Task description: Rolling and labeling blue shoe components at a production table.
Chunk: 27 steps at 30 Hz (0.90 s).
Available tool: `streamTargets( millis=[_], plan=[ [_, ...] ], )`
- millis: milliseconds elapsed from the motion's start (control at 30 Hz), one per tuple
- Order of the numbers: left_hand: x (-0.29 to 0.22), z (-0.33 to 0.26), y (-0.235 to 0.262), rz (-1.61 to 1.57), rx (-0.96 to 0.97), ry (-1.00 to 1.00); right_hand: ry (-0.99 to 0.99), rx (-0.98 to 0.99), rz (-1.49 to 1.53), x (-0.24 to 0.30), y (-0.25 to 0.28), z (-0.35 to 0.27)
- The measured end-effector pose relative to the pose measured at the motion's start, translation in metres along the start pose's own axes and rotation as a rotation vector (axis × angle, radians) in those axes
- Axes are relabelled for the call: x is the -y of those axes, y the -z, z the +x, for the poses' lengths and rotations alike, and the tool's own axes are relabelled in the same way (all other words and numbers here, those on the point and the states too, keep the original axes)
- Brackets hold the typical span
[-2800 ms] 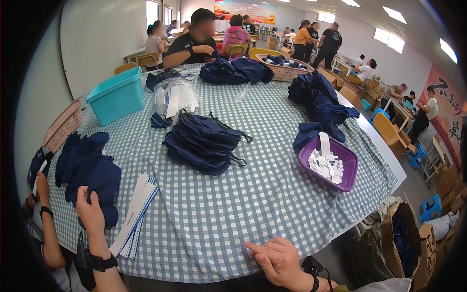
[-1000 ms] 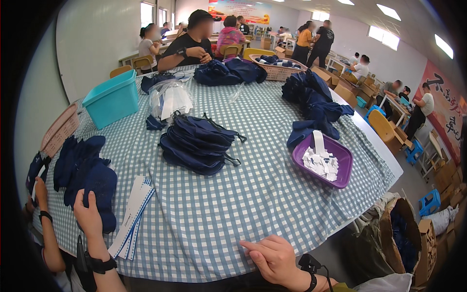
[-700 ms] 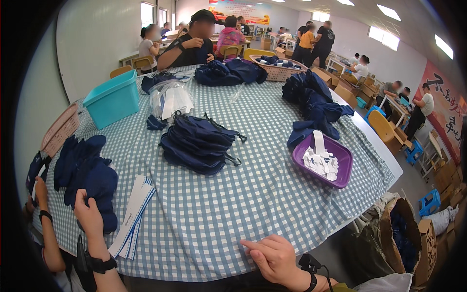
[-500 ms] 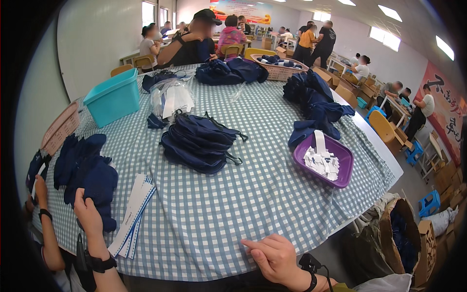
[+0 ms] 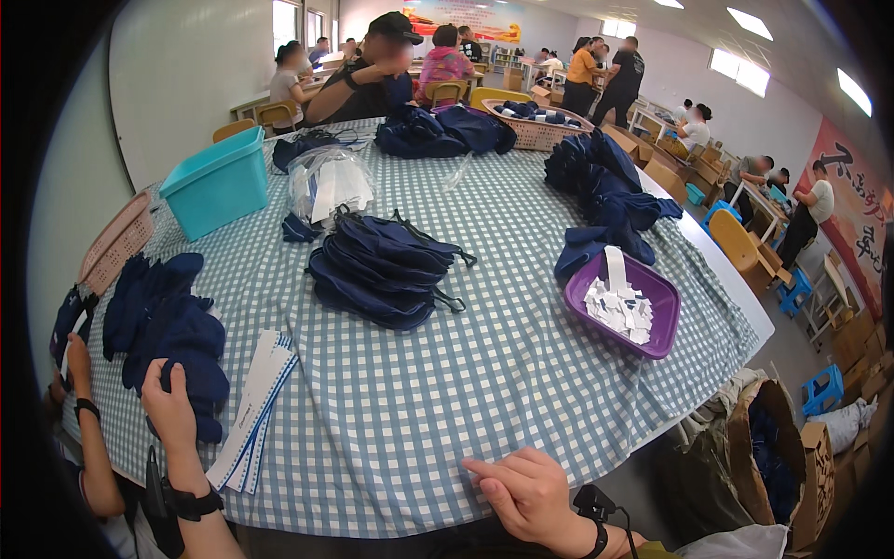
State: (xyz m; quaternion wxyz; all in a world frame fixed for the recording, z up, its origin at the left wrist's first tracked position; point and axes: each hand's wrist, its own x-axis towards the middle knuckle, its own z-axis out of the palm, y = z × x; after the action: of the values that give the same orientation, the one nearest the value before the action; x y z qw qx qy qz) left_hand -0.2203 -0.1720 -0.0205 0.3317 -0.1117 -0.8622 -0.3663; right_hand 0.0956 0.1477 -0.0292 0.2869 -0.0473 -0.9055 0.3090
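Observation:
At the left of the table, my left hand (image 5: 169,410) is closed on the edge of a navy sock (image 5: 202,380) that lies on a pile of similar dark knit pieces. Its fingertips are partly hidden by the fabric. Just right of that hand, a fanned stack of white paper strips (image 5: 251,401) with blue edges lies on the cloth. My right hand (image 5: 526,489) rests at the table's near edge, holding nothing. Its index finger points left and its thumb stands apart, with the other fingers loosely bent.
Navy drawstring pouches (image 5: 382,270) lie mid-table. A purple basket (image 5: 666,321) holds white paper scraps. Behind stand a turquoise bin (image 5: 219,191) and a clear bag of strips (image 5: 326,186). A co-worker's hand (image 5: 79,363) is at far left. Another person (image 5: 372,84) sits across the table.
Both my hands stay nearly where they were. Across the table, the person in the cap has shifted the raised forearm, and the hand is now before the face.

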Motion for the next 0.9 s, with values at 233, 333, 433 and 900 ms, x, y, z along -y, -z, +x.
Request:
streamTargets(
  millis=[233,333,433,900],
  plan=[
    [-0.004,0.001,0.001,-0.002,-0.018,0.017,0.003,-0.014,0.012,-0.002,0.0,0.0],
    [-0.006,0.001,0.002,0.007,-0.023,0.009,0.004,-0.015,0.024,0.0,-0.002,0.0],
    [-0.008,0.001,0.003,-0.005,-0.024,-0.002,0.008,-0.013,0.017,0.001,-0.001,0.001],
    [0.02,0.003,-0.001,0.043,-0.105,0.027,0.004,-0.006,-0.003,-0.003,-0.002,-0.001]
  ],
)
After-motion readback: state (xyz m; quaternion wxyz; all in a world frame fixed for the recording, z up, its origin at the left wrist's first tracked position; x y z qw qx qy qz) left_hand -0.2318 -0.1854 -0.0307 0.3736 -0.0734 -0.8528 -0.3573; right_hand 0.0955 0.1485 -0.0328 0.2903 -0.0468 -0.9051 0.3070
